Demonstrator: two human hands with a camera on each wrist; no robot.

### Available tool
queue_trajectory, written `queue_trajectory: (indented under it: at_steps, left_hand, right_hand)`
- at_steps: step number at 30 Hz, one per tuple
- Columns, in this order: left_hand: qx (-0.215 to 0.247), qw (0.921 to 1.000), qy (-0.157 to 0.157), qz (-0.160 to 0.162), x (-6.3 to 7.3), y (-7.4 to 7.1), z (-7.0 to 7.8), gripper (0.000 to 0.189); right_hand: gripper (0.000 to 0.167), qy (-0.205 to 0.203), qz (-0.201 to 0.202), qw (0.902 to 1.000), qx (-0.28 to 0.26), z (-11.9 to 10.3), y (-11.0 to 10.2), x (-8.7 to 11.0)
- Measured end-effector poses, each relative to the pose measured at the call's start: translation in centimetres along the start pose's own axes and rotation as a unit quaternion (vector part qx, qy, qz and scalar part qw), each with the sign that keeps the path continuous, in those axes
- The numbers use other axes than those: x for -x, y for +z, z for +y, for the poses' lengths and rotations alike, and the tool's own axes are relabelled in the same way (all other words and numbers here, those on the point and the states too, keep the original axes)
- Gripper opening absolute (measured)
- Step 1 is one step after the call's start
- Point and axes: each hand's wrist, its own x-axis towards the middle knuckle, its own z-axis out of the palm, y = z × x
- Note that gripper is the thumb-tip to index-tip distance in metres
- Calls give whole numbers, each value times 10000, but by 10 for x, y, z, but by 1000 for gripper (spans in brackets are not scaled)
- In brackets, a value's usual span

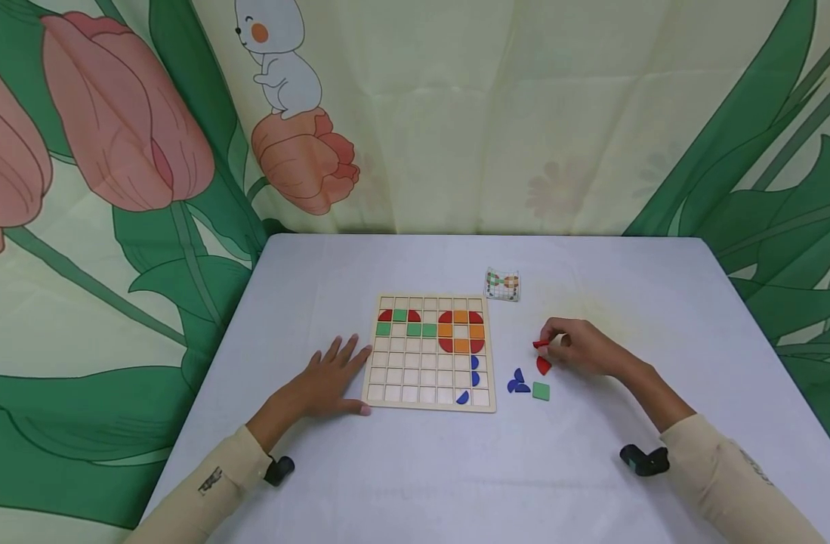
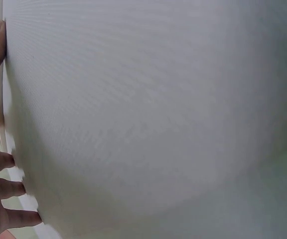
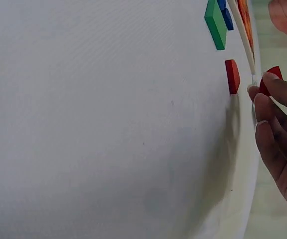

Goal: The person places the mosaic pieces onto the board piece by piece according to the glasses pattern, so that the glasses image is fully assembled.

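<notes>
My left hand (image 1: 329, 379) lies with fingers spread at the left edge of a wooden grid board (image 1: 428, 406). Between the thumb and fingers of my right hand (image 1: 583, 347) a red tile (image 1: 540, 344) is pinched above the table, right of the board; it also shows in the right wrist view as a red tile (image 3: 270, 81). Just below this hand rests a second red tile (image 1: 544, 366) with a curved edge. Red, green, orange and blue tiles sit in the board's cells, including an orange square (image 1: 461, 346) and a blue half-round tile (image 1: 463, 397).
Loose blue tiles (image 1: 519, 382) and a green square tile (image 1: 541, 391) lie right of the board. A small pattern card (image 1: 502, 285) lies behind its back right corner. All stand on a white-covered table (image 1: 415, 476), with a printed curtain behind.
</notes>
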Motion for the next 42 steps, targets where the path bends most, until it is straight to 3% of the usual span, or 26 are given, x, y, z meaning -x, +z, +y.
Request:
queue_trajectory:
  at_steps: [16, 24, 35, 42]
  left_hand:
    - [65, 10000, 4, -19, 1, -1, 0, 108]
    - [48, 10000, -31, -16, 0, 0, -1, 109]
    - [-66, 9999, -80, -19, -2, 4, -1, 110]
    - [-106, 9999, -56, -10, -1, 2, -1, 110]
  right_hand:
    - [29, 116, -55, 9982, -586, -41, 19, -29]
    - [27, -171, -67, 9980, -613, -63, 37, -47]
    - [34, -413, -397, 9935, -982, -89, 57, -66]
    - [31, -629, -218, 9937, -901, -104, 70, -79]
